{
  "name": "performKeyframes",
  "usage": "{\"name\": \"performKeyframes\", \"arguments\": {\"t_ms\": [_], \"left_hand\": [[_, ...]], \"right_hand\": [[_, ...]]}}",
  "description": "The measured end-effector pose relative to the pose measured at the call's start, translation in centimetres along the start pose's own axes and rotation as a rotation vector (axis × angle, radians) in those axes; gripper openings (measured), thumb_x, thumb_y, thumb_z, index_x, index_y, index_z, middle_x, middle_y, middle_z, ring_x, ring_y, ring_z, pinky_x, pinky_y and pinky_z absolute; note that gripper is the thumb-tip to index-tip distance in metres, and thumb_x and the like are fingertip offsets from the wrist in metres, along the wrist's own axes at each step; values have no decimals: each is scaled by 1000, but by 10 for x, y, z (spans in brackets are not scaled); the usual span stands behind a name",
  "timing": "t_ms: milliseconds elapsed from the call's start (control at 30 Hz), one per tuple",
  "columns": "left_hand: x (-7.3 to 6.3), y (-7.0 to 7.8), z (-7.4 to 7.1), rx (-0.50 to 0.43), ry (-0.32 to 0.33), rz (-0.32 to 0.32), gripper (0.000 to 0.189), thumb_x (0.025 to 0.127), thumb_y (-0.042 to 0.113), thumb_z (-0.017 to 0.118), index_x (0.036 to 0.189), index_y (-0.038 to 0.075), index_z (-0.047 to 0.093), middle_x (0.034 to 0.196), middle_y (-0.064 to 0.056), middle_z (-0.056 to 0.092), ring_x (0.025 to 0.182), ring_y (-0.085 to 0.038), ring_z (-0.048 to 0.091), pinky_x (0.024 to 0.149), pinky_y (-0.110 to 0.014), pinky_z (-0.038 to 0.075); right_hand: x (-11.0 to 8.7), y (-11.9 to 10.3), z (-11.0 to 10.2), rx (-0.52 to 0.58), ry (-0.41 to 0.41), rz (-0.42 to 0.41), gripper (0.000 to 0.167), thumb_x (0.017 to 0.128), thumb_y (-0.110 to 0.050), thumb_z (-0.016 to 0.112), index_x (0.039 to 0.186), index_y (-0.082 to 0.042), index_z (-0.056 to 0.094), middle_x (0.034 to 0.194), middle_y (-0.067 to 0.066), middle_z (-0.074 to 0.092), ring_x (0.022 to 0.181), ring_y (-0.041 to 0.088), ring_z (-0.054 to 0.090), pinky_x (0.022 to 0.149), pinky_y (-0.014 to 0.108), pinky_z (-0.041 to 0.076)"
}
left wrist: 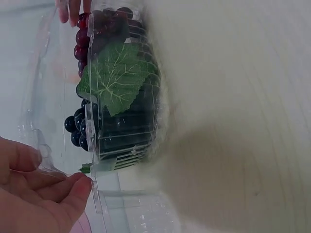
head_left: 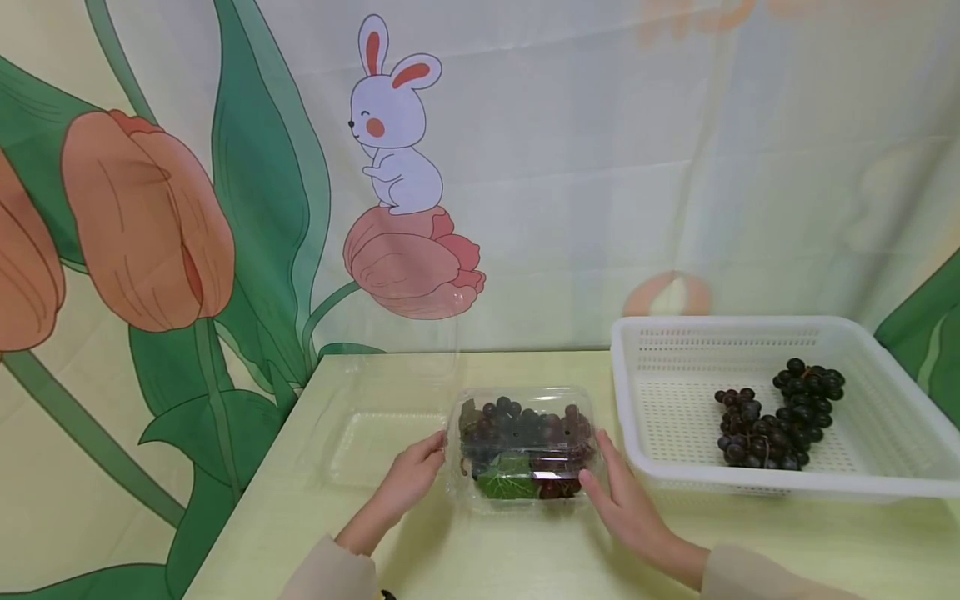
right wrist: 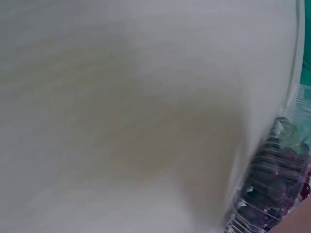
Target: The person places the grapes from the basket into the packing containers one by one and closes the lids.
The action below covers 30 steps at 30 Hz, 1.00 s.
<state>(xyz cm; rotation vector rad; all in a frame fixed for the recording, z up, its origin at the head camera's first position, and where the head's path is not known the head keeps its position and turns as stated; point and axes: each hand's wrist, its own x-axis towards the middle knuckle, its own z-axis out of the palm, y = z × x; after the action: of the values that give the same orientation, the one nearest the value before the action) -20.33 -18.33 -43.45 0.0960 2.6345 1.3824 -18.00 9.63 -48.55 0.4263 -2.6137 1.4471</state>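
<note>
A clear plastic clamshell box (head_left: 517, 492) sits in front of me with its lid (head_left: 525, 396) over it. Through the plastic show dark and reddish grapes (left wrist: 77, 128) and a green leaf (left wrist: 116, 80). My left hand (head_left: 412, 475) pinches the box's left edge between thumb and fingers, at the rim corner in the left wrist view. At the right end, my right hand (head_left: 626, 500) holds the box, thumb at the front corner and fingers along the side. Only a sliver of that hand shows in the right wrist view.
A white perforated basket (head_left: 750, 321) stands at the right with bunches of dark grapes (head_left: 810, 396) in it. Another clear plastic box (head_left: 382, 446) lies left of the held one. A printed cloth (head_left: 555, 192) hangs behind the pale table (head_left: 480, 558).
</note>
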Motion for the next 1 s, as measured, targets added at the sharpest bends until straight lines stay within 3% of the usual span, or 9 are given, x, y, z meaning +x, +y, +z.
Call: {"name": "performKeyframes", "arguments": {"t_ms": [300,500,700,867,1000], "left_hand": [[-9,2,5,238,32,129,45,87,0,39,129,-12,34,128,-28,43,113,-41,45,90,-47,40],[-10,2,6,376,33,160,46,82,1,49,126,-12,40,123,-28,47,109,-40,49,88,-48,41],[-10,0,8,507,72,208,45,79,4,57,120,-10,47,118,-26,52,108,-41,49,89,-48,40],[-11,0,9,568,117,239,42,77,6,60,116,-8,51,113,-24,56,103,-40,52,85,-47,42],[-12,-1,10,600,167,223,41,76,9,63,114,-4,54,107,-20,58,96,-36,54,80,-45,44]], "right_hand": [[-7,8,4,-22,-8,-8,60,94,-27,40,140,2,14,145,20,16,132,36,20,104,49,17],[-9,12,5,-40,-6,4,59,94,-28,40,140,1,15,145,20,18,131,36,21,104,48,18],[-8,13,6,-34,0,11,59,95,-29,38,140,2,15,145,20,19,132,34,21,103,45,17],[-8,12,6,-22,7,16,59,95,-28,39,139,2,16,144,20,20,131,34,22,103,44,17],[-8,12,7,-16,16,20,58,95,-27,39,139,3,16,144,22,20,131,36,23,102,46,18]]}}
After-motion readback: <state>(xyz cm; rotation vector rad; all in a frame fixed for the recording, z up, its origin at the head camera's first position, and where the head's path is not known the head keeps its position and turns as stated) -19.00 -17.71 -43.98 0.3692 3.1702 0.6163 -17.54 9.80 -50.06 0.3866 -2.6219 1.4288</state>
